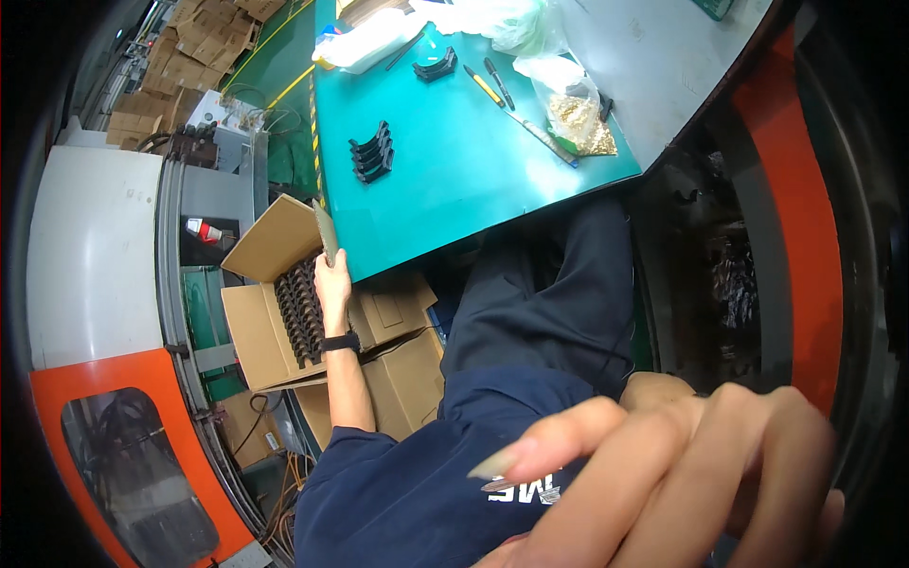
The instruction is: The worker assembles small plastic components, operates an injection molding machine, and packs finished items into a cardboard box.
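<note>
At the left, my left hand [331, 280] grips the raised flap [326, 233] of a cardboard box [254, 327], thumb and fingers on either side of its edge. Rows of dark curved parts [300, 312] fill the box. Close to the camera at the lower right is my right hand [663, 464], large, its fingers loosely bent and apart. Nothing shows in it, though the lower edge cuts off some fingertips. On the green tabletop [445, 208] beyond the box stand several black curved pieces [372, 153] in a row, with more black curved pieces [436, 65] farther back.
A yellow pen [483, 84], a black marker [499, 82] and a long thin tool [542, 138] lie on the table. Near them sits a clear bag of small gold-coloured parts [579, 118]. Orange-and-white machinery [123, 473] stands left; stacked cartons [194, 47] are farther back.
</note>
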`<state>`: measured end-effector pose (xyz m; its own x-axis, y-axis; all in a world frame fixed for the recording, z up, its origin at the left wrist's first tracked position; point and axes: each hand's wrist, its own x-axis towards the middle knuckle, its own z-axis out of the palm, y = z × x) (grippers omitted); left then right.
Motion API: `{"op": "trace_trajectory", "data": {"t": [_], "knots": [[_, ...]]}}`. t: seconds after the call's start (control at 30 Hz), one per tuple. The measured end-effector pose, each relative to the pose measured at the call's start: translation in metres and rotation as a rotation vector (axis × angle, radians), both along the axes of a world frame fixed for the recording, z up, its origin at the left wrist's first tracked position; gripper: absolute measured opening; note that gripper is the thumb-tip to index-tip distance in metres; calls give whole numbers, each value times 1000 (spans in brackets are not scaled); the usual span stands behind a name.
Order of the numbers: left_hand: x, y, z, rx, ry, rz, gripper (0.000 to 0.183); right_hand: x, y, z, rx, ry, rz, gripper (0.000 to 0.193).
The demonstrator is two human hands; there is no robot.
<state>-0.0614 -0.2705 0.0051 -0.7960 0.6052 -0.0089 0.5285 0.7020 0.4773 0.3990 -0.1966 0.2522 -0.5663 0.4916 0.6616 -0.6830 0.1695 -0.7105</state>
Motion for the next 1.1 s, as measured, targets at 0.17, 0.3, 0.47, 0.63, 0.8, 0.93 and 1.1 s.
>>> {"op": "trace_trajectory", "data": {"t": [0.17, 0.3, 0.47, 0.63, 0.8, 0.93, 1.1], "knots": [[10, 3, 8, 15, 1, -3, 51, -5, 0, -1, 6, 15, -6, 36], [3, 2, 2, 21, -23, 7, 51, -6, 2, -2, 6, 38, -8, 37], [0, 0, 1, 22, -26, 0, 51, -7, 5, -4, -9, 76, -8, 38], [-9, 1, -9, 67, -43, -69, 45, -12, 4, -12, -59, 249, 0, 39], [-18, -6, -15, 2, -2, -94, 44, -40, 19, -41, -328, 532, -15, 40], [-6, 2, -7, 52, -3, -71, 47, -29, 29, -75, -865, 375, -109, 43], [0, -1, -3, 59, 10, -52, 47, -33, 29, -86, -921, 326, -181, 38]]}}
